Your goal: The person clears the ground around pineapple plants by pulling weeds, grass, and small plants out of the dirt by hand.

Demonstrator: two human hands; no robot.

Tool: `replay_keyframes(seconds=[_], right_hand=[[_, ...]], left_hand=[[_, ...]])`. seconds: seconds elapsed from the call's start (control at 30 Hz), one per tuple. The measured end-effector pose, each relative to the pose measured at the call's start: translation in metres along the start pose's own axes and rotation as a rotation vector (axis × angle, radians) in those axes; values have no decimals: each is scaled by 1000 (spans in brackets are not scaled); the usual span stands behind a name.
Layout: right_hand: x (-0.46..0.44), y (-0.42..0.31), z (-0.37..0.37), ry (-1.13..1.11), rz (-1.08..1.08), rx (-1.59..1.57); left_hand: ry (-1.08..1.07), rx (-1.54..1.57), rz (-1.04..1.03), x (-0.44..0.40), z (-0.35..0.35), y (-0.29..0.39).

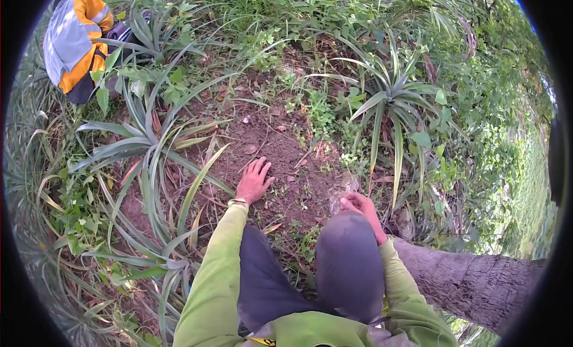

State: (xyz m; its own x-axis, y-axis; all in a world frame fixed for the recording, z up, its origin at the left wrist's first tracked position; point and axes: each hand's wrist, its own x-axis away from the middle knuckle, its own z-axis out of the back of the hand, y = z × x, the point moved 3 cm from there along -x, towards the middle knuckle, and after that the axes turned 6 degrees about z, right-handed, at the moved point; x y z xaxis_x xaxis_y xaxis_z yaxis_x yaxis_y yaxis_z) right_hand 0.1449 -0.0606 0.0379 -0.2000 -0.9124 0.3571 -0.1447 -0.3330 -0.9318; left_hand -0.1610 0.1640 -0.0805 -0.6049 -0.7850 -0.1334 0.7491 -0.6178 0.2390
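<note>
My left hand (253, 181) reaches down over the bare brown soil (277, 147), its fingers spread and nothing held in them. Just left of it, long leaves of a spiky plant (154, 141) arch toward the wrist. My right hand (360, 209) is beside my raised knee (349, 257), with its fingers curled together. What they hold, if anything, is hidden. Small green weeds (322, 114) and dry twigs lie on the soil ahead of both hands.
Another spiky plant (392, 95) grows at the upper right. A tree trunk (471, 281) slants along the lower right. Another person in an orange and grey jacket (74, 39) is bent over at the upper left. More spiky leaves (173, 264) stand at the lower left.
</note>
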Motion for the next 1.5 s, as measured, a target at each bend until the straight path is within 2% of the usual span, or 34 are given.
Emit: replay_keyframes(seconds=[0.07,0.13,0.2,0.37,0.53,0.6,0.67,0.73,0.77,0.83,0.87,0.93,0.97,1.0,1.07,1.1,1.33,1.5], right_hand=[[-16,-6,6,38,76,25],[-27,-27,11,85,-16,-58],[-37,-41,24,135,195,-8],[-47,-81,38,138,335,-82],[-42,-117,58,77,428,-86],[-42,-120,72,55,461,-182],[-37,-127,77,71,470,-189],[-31,-134,76,79,511,-233],[-29,-139,74,61,520,-235],[-30,-140,72,48,528,-234],[-32,-139,71,44,531,-232],[-38,-131,68,14,512,-253],[-41,-128,67,0,491,-281],[-42,-125,66,-13,471,-310],[-38,-121,65,-40,457,-335],[-35,-117,64,-10,445,-375],[-36,-113,51,-72,396,-474],[-46,-109,56,-74,387,-533]], left_hand=[[-4,8,-3,-2,0,0],[-17,14,0,-3,0,0],[-28,-17,-1,-4,-1,2],[-49,-13,-24,-8,0,4],[-153,30,-17,-1,40,6],[-276,56,69,11,59,4],[-287,126,87,23,78,1],[-398,277,276,39,89,-8],[-392,273,282,47,93,-10],[-402,483,453,68,100,-17],[-397,477,468,79,105,-21],[-481,1093,951,100,112,-26],[-477,1161,1020,111,121,-25],[-466,1156,1032,118,135,-15],[-451,1448,1172,141,152,8],[-440,1531,1139,157,151,6],[-206,1684,1411,241,159,25],[-98,1720,1446,265,183,37]])
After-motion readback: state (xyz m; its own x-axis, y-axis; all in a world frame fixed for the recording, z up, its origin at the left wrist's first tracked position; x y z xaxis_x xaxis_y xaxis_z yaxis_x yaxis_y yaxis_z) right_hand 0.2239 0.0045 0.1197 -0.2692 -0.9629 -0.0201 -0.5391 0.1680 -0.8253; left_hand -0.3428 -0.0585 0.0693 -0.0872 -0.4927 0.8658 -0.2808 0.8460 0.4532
